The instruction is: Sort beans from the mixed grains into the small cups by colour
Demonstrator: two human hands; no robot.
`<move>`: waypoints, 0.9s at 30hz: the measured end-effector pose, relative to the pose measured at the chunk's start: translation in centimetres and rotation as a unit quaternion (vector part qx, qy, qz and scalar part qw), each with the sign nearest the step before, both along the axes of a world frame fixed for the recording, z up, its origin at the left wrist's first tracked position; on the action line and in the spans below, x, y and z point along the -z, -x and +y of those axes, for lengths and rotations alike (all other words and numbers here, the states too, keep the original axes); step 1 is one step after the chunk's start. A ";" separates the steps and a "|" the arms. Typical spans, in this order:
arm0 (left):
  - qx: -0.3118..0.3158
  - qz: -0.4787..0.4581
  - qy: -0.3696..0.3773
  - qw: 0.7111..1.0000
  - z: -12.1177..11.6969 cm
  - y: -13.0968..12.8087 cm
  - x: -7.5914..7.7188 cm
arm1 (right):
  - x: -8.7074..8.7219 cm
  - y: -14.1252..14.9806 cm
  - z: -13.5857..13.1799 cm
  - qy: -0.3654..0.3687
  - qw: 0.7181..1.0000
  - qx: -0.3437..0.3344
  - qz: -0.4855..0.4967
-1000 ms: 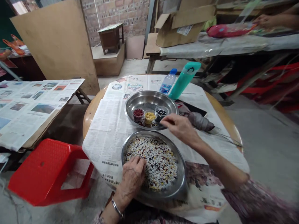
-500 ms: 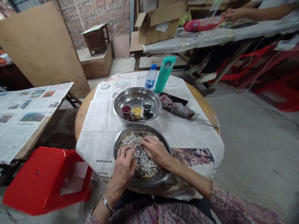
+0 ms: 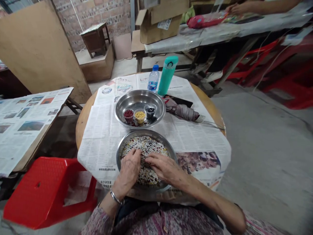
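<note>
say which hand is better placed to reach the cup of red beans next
Probably the left hand: it is nearer the cup of red beans, leftmost of three, while the right hand sits farther right.

Near far edge of your table [image 3: 81, 127]: water bottle [image 3: 153, 81], teal flask [image 3: 167, 76] just beside; folded umbrella [image 3: 182, 111] toward right edge.

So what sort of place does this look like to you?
Probably a simple workroom or workshop, though I can't be sure. It has a bare brick wall, a round table spread with newspaper, and an open cardboard box on a long table beyond it.
</note>
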State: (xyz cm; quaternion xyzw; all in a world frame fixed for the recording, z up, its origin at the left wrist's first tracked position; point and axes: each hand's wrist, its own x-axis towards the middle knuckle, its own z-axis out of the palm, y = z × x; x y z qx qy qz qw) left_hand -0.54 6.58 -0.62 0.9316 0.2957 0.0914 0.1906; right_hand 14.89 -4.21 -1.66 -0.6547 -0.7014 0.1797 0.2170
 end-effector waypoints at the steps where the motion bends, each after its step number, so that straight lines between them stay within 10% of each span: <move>1: -0.002 -0.003 -0.020 1.000 0.5 -0.5 -0.3 | -0.1 -0.1 -0.5 0.001 1.000 0.008 -0.024; 6: -0.043 0.039 -0.088 0.994 2.3 -2.6 -0.1 | 0.8 -0.2 -1.5 0.042 0.978 0.133 -0.156; 13: 0.044 -0.011 0.032 0.998 1.8 -3.4 1.6 | 3.0 -0.9 1.9 -0.005 0.988 0.151 -0.025; 27: 0.140 0.087 0.064 0.984 -3.1 3.8 -0.5 | 0.0 1.8 -1.9 0.051 0.994 -0.097 -0.018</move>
